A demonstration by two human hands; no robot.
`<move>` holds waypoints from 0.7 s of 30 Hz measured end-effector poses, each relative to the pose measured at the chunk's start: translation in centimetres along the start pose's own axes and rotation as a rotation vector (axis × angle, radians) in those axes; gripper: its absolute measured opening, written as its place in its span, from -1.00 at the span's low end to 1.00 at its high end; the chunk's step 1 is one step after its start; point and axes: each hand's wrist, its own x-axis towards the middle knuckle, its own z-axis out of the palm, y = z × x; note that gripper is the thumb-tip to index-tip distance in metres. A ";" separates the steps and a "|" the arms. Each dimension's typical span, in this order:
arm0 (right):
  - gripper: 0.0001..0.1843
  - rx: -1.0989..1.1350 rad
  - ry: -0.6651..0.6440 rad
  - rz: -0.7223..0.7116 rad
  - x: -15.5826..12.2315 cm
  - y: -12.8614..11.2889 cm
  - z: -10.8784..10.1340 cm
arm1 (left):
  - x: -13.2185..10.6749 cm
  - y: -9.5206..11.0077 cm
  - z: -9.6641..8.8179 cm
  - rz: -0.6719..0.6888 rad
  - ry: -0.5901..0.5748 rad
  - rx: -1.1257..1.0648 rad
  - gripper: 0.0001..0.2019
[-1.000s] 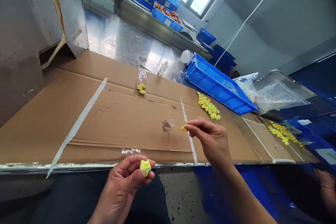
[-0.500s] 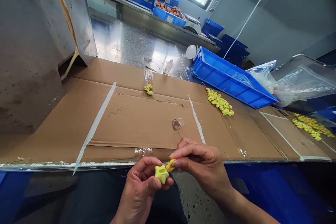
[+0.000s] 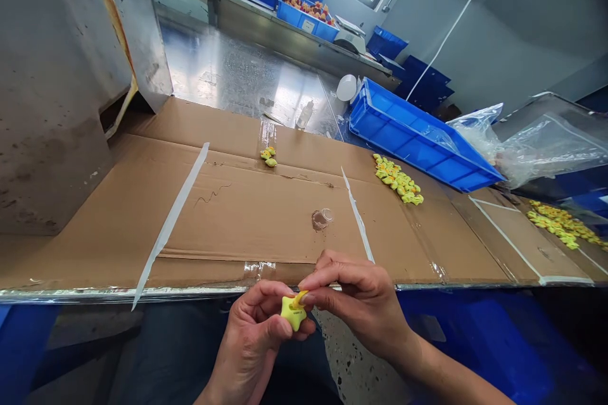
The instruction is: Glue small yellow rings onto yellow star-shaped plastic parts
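The left hand [image 3: 251, 345] curls around a yellow star-shaped piece [image 3: 292, 314], while the right hand [image 3: 358, 304] pinches a thin curved yellow strip [image 3: 299, 299] against its top. Beyond, small yellow pieces [image 3: 398, 178] lie on flattened brown cardboard [image 3: 247, 221] beside a blue plastic crate [image 3: 418, 139].

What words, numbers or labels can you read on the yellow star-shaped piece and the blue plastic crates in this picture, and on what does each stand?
On the yellow star-shaped piece in the left hand: small dark print, too small to read.
On the far blue plastic crate: a white label, too small to read.
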 end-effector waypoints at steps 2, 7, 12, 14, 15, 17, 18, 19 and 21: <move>-0.98 -0.029 -0.015 -0.020 0.0 0.0 0.0 | 0.0 0.0 0.0 0.004 -0.001 -0.003 -0.71; -0.95 -0.124 -0.074 -0.093 0.1 -0.1 -0.3 | 0.0 -0.2 -0.3 0.013 0.023 0.039 -0.72; -0.89 -0.160 -0.131 -0.186 0.1 -0.1 -0.6 | -0.1 -0.2 -0.3 0.047 0.041 0.085 -0.74; -0.87 -0.159 -0.151 -0.201 0.1 -0.2 -0.6 | -0.1 -0.2 -0.2 0.054 0.040 0.100 -0.76; -0.87 -0.163 -0.158 -0.203 0.0 -0.2 -0.6 | -0.1 -0.1 -0.2 0.058 0.042 0.107 -0.76; -0.88 -0.175 -0.168 -0.201 -0.1 -0.3 -0.5 | -0.2 -0.1 -0.3 0.060 0.039 0.131 -0.77; -0.89 -0.180 -0.169 -0.200 -0.1 -0.3 -0.5 | -0.2 -0.1 -0.4 0.060 0.037 0.145 -0.78; -0.89 -0.181 -0.169 -0.204 -0.2 -0.3 -0.4 | -0.3 -0.1 -0.4 0.058 0.036 0.160 -0.78; -0.89 -0.176 -0.167 -0.221 -0.4 -0.2 -0.3 | -0.5 -0.2 -0.5 0.062 0.043 0.176 -0.78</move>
